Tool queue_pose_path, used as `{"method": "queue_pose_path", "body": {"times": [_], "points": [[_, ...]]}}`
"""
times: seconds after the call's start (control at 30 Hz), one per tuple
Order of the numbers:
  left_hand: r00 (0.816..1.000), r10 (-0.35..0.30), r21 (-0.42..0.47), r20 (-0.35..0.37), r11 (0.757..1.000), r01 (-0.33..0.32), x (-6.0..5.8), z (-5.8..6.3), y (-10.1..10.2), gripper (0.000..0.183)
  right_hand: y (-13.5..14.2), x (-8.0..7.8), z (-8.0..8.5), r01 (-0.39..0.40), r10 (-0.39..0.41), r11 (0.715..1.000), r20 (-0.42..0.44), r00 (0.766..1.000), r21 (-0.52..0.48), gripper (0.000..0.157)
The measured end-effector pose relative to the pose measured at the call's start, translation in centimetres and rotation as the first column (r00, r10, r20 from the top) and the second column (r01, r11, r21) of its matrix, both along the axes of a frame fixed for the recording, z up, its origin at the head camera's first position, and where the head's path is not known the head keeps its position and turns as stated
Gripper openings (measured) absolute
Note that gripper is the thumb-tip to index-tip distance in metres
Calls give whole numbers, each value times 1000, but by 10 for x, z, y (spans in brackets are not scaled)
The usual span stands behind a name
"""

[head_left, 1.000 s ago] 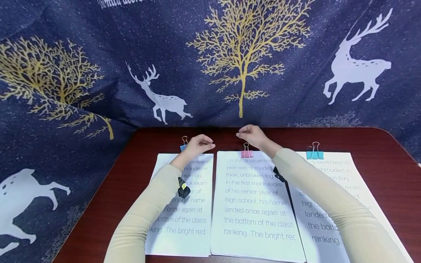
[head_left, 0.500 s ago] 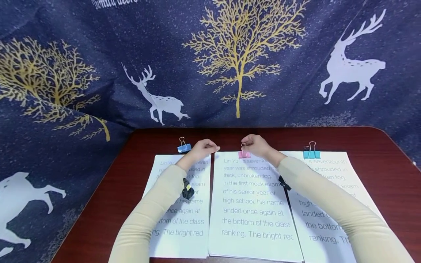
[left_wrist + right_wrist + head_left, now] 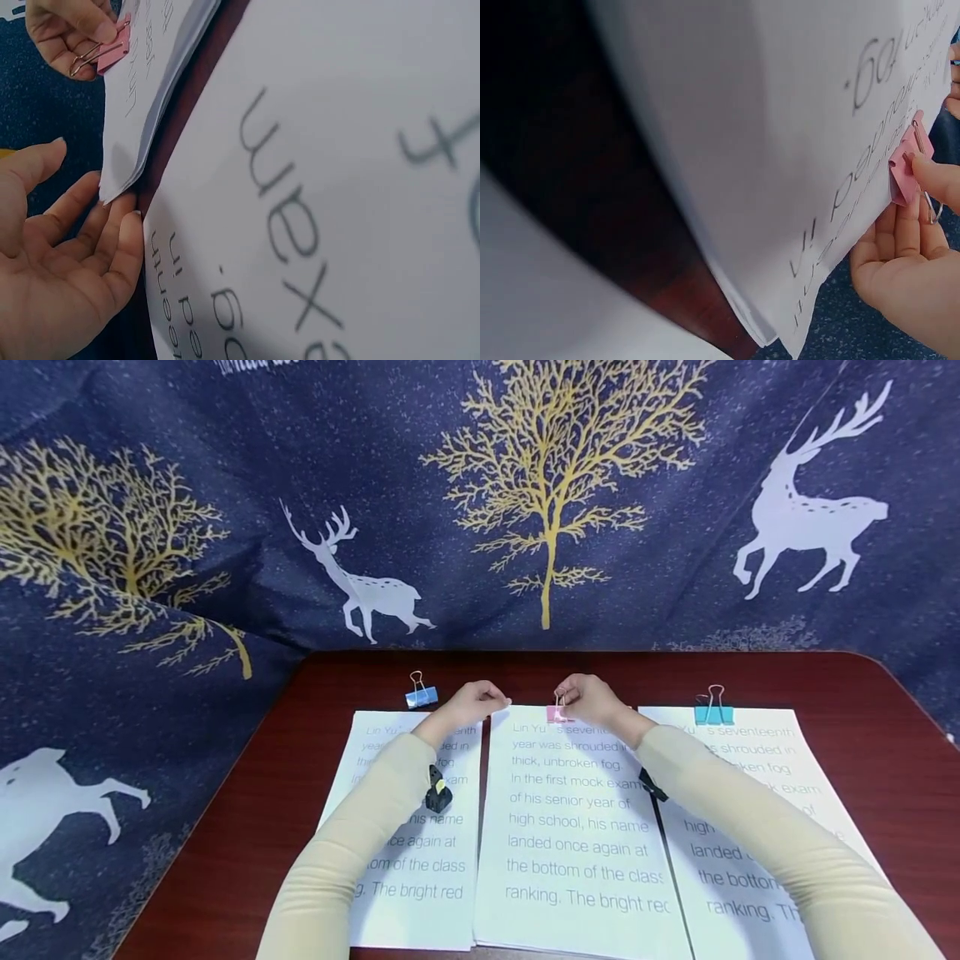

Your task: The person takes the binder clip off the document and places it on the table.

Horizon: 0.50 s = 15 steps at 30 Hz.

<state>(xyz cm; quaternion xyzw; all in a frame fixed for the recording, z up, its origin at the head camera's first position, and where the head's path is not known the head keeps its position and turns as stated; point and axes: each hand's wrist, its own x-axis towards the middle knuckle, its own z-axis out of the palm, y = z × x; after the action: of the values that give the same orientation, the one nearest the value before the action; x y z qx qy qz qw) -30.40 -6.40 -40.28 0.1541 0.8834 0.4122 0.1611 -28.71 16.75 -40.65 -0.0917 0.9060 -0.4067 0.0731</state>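
Head: the pink clip [image 3: 553, 715] on the middle paper stack [image 3: 570, 860], near centre, is pinched by the right-hand grip [image 3: 592, 700].
Left wrist: the left-hand grip [image 3: 67, 270] is spread wide at the stack's corner, lower left.
Right wrist: the clip is held, right of frame.

Pink binder clip [image 3: 555, 715], at top edge, middle printed paper stack [image 3: 573, 835]

Your bench [image 3: 258, 802] has a dark reddish-brown, wood-grained top with rounded far corners. Before you on it lie a left stack [image 3: 416, 902], a middle stack [image 3: 577, 831] and a right stack [image 3: 780, 764] of printed paper, narrowly spaced. Your blue binder clip [image 3: 422, 697] sits just beyond the left stack.
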Motion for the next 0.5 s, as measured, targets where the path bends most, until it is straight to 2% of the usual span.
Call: {"method": "queue_pose_path", "body": {"times": [0.1, 0.23, 0.4, 0.5], "points": [[1000, -4, 13, 12, 1000, 4, 1, 1, 3, 21, -1, 0, 1, -2, 2, 1000, -14, 1000, -18, 25], [999, -15, 26, -29, 1000, 15, 1, -1, 5, 20, -1, 0, 1, 4, -4, 1000, -22, 1000, -15, 23], [998, 24, 35, -61, 999, -22, 4, -2, 6, 16, -1, 0, 1, 14, -14, 1000, -33, 999, 13, 20], [997, 41, 44, -66, 998, -39, 4, -2, 6, 15, 1, -1, 3, 35, -35, 999, -4, 999, 12, 22]]}}
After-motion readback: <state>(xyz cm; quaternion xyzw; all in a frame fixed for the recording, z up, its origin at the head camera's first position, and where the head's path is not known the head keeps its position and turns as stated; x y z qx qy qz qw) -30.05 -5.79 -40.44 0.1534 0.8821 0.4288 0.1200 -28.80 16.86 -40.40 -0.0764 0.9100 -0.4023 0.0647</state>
